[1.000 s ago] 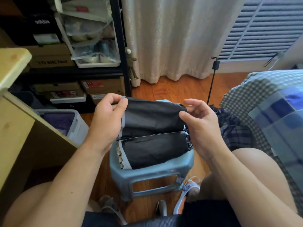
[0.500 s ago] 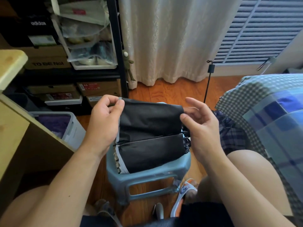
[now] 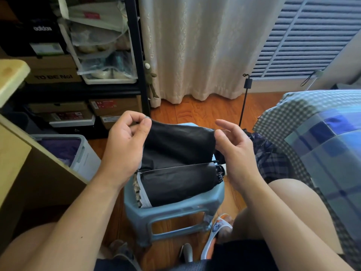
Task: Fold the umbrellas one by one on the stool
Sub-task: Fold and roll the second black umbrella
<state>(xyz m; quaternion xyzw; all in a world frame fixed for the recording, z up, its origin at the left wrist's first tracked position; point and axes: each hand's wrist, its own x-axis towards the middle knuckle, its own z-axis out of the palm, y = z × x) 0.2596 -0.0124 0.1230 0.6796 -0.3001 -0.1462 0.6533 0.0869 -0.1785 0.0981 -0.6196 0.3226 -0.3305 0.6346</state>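
Your left hand (image 3: 125,147) pinches the left top corner of the black umbrella's (image 3: 175,163) canopy flap between thumb and forefinger, lifting that panel up above the stool (image 3: 173,210). Your right hand (image 3: 234,151) is at the flap's right end: thumb tip touches the fabric edge there, the other fingers are loosely spread and only slightly bent; can't tell if the thumb pinches fabric against a finger behind it.

The umbrella lies across the top of the light blue plastic stool, long axis left to right. Its near part is a rolled black bundle with a pale grey hem and a patterned trim at the left end, and black rib tips bunched at the right end. The raised flap rises from the far side of that bundle.

Right of the stool, partly behind your right hand, dark plaid fabric (image 3: 271,159) bunches up against a checked blue bedcover (image 3: 322,143). Far left, a black shelf (image 3: 134,55) holds shoeboxes and clear bins. A grey bin (image 3: 78,153) sits beside a wooden desk (image 3: 13,153) on the left. Cream curtain (image 3: 205,45) at the far centre, wood floor below. A slipper (image 3: 216,231) lies near the stool's right leg.
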